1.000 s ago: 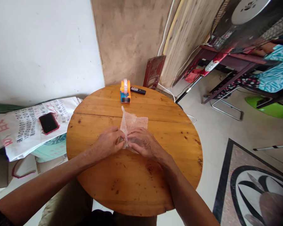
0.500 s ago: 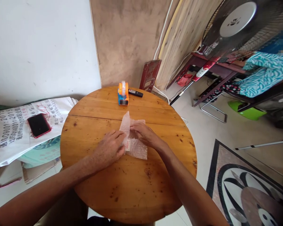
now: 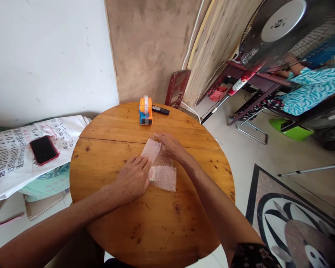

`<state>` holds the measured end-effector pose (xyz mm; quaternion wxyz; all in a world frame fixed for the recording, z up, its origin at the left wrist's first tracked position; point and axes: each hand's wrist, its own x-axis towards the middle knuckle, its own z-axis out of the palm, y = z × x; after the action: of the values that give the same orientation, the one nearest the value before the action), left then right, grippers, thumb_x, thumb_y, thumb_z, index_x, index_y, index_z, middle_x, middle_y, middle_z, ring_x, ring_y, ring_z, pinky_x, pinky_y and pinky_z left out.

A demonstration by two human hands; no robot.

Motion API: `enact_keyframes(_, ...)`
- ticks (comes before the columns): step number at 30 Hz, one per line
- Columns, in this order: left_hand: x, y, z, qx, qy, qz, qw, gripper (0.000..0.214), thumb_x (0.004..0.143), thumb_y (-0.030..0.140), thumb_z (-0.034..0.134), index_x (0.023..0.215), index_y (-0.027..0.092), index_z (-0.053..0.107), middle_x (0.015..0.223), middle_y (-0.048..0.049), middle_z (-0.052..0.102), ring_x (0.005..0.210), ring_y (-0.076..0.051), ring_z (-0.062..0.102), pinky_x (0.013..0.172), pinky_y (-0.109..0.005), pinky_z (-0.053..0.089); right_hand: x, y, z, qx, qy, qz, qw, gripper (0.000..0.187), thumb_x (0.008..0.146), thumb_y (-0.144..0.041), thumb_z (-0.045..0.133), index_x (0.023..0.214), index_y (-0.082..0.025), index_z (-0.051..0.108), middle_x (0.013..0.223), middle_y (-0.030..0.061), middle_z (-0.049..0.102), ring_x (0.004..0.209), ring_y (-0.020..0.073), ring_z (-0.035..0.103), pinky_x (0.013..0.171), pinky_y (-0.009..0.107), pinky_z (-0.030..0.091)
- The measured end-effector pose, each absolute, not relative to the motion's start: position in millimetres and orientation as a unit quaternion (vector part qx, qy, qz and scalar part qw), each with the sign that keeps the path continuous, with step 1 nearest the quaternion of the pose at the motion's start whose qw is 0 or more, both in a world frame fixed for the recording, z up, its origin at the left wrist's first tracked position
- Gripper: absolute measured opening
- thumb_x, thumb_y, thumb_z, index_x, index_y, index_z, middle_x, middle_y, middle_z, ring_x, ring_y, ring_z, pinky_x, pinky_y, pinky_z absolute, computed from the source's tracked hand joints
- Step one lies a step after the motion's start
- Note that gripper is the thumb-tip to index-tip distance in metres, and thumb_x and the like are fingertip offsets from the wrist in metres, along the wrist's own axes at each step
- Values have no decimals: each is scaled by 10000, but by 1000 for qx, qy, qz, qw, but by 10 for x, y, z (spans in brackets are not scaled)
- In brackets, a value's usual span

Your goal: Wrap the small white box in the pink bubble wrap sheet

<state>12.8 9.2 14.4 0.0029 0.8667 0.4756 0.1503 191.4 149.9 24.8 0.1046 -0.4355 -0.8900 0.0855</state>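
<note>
A sheet of bubble wrap [image 3: 164,178] lies partly folded on the round wooden table [image 3: 123,223]. At its left part, a small white piece with red print [image 3: 152,174] shows; whether it is a label or a small box I cannot tell. My left hand [image 3: 135,175] rests flat along the wrap's left edge, fingers stretched out. At the far edge, my right hand [image 3: 169,146] has its fingers bent onto the wrap's upper corner, gripping it. The fingertips there are partly hidden.
An orange and blue tape dispenser [image 3: 146,111] stands at the table's far side, beside a black remote-like object [image 3: 160,110]. A phone [image 3: 44,149] lies on a white printed sack [image 3: 13,167] at left. A fan [image 3: 281,26] and a seated person [image 3: 315,89] are at right.
My right hand has moved away from me to the wrap's far corner. The upright flap has been folded down flatter. My left hand has flattened beside it.
</note>
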Motion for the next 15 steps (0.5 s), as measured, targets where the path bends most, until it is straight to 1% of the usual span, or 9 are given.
enact_keyframes(3, 134, 104, 172, 868, 478, 131, 15, 413, 884, 168, 436, 1242, 17, 574, 1306, -225, 608, 1209, -331, 566, 1053, -472, 408, 2109, 1221, 363, -480, -853, 78, 189, 407, 855, -76, 440, 1198, -164, 642, 1199, 119, 659, 1104, 245, 584, 963, 386, 436)
enact_keyframes(4, 135, 104, 174, 868, 479, 128, 17, 417, 883, 169, 432, 1244, 16, 573, 1308, -223, 607, 1209, -330, 565, 1055, -470, 405, 2195, 1097, 406, -494, -839, 92, 208, 350, 868, -132, 476, 1169, -165, 651, 1181, 112, 667, 1084, 241, 595, 951, 377, 443)
enact_keyframes(5, 136, 101, 171, 867, 481, 128, 16, 423, 880, 169, 428, 1247, 15, 572, 1310, -221, 606, 1209, -330, 565, 1058, -471, 401, 2282, 966, 445, -520, -819, 116, 214, 305, 886, -214, 508, 1149, -172, 655, 1139, 97, 685, 1004, 230, 622, 902, 365, 462)
enact_keyframes(6, 138, 96, 163, 866, 484, 128, 14, 431, 878, 168, 423, 1253, 15, 568, 1313, -219, 604, 1210, -329, 564, 1061, -473, 396, 2363, 833, 476, -545, -800, 153, 198, 307, 889, -307, 538, 1143, -176, 652, 1083, 85, 701, 907, 217, 641, 827, 349, 481)
enact_keyframes(7, 140, 90, 151, 863, 487, 131, 10, 438, 874, 168, 419, 1260, 17, 564, 1316, -218, 603, 1210, -328, 563, 1063, -477, 392, 2432, 707, 497, -571, -780, 185, 177, 347, 872, -383, 569, 1136, -172, 648, 1020, 77, 710, 833, 210, 643, 761, 335, 484)
enact_keyframes(9, 146, 76, 127, 859, 493, 139, 4, 448, 868, 163, 414, 1270, 23, 556, 1319, -217, 600, 1216, -324, 558, 1067, -484, 385, 2511, 490, 507, -606, -752, 234, 114, 444, 849, -484, 588, 1147, -158, 633, 926, 68, 713, 771, 205, 640, 700, 316, 468)
enact_keyframes(12, 156, 63, 112, 854, 499, 145, 5, 458, 854, 154, 422, 1276, 29, 551, 1319, -221, 598, 1228, -327, 550, 1066, -494, 382, 2453, 295, 457, -649, -718, 242, 68, 556, 837, -538, 592, 1225, -140, 588, 892, 67, 710, 775, 213, 638, 693, 308, 437)
enact_keyframes(15, 163, 65, 127, 854, 500, 144, 14, 458, 844, 153, 440, 1268, 26, 556, 1318, -229, 595, 1234, -333, 548, 1070, -505, 380, 2276, 235, 384, -673, -698, 233, 76, 595, 848, -516, 592, 1308, -142, 533, 899, 66, 700, 807, 218, 636, 707, 303, 415)
